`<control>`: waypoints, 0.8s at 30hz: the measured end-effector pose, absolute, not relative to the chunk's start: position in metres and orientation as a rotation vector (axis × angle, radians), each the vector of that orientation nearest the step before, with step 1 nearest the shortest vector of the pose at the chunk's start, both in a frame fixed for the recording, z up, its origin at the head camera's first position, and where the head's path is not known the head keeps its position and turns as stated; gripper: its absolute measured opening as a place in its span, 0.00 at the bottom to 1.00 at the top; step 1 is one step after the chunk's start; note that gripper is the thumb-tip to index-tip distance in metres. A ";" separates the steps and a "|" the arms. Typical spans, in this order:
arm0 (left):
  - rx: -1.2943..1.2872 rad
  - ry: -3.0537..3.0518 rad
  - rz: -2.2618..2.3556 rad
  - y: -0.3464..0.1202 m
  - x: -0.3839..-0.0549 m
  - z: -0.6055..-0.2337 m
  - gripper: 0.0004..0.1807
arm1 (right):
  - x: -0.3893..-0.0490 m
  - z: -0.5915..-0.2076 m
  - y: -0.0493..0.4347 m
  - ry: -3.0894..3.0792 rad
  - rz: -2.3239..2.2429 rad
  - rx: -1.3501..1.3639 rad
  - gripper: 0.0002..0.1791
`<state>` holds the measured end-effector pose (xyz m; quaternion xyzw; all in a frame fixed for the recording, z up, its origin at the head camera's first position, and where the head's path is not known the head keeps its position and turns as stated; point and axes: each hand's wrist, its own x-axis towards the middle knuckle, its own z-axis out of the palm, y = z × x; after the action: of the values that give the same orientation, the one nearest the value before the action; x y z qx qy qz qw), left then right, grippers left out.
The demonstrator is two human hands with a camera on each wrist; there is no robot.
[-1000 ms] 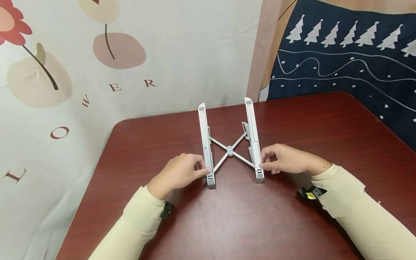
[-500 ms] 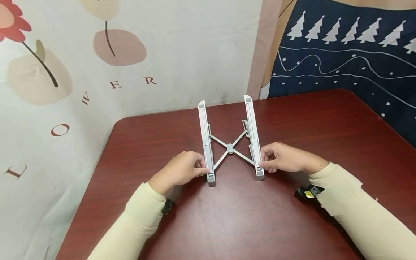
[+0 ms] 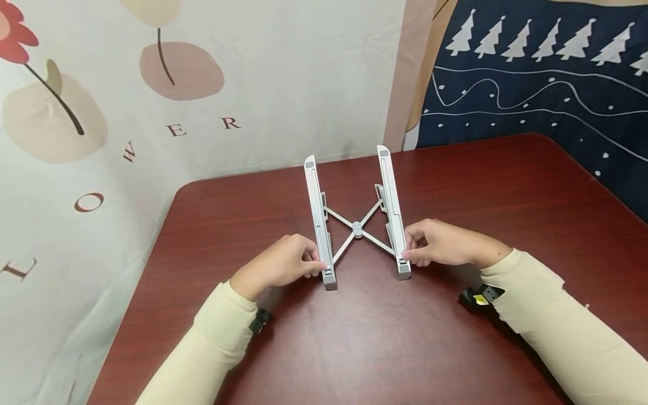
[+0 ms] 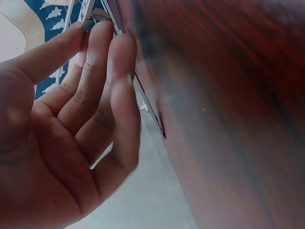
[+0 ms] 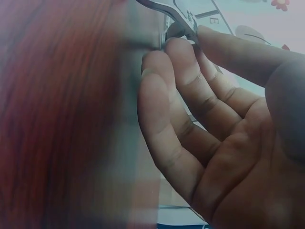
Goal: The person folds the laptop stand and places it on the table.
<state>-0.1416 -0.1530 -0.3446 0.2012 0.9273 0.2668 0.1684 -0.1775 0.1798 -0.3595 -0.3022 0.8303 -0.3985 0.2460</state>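
Note:
A silver folding laptop stand (image 3: pixel 357 229) stands spread on the table in the head view, two slanted rails joined by crossed bars. My left hand (image 3: pixel 280 264) pinches the near end of the left rail (image 3: pixel 316 216), thumb on top. On the other side, the near end of the right rail (image 3: pixel 392 208) is pinched by my right hand (image 3: pixel 445 243) from its outer side. The left wrist view has the left fingers (image 4: pixel 125 52) curled up to the metal end of the stand (image 4: pixel 90 12). Likewise, the right wrist view shows curled fingers (image 5: pixel 181 55) beneath the rail end.
The reddish-brown wooden table (image 3: pixel 364 349) reaches back to a pale cloth (image 3: pixel 304 84) printed with flowers and letters. A navy cloth with white trees (image 3: pixel 531 90) hangs at the back right. A dark wrist device (image 3: pixel 481 297) sits under the right sleeve, another (image 3: pixel 260 320) under the left.
The head view has shifted slightly, so the scene sits a little higher. Both hands keep their hold on the rail ends, and the stand's spread looks the same.

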 end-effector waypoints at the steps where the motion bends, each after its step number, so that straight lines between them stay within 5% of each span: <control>1: 0.565 2.620 0.771 -0.153 -0.142 -0.345 0.11 | -0.177 -0.360 0.180 2.263 -1.084 -0.826 0.07; 24: 0.522 2.494 0.897 -0.151 -0.141 -0.349 0.11 | -0.174 -0.363 0.174 2.226 -1.066 -0.861 0.08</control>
<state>-0.1406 -0.1508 -0.3489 0.1886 0.9009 0.3241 0.2186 -0.1743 0.1743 -0.3627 -0.3181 0.8221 -0.3936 0.2607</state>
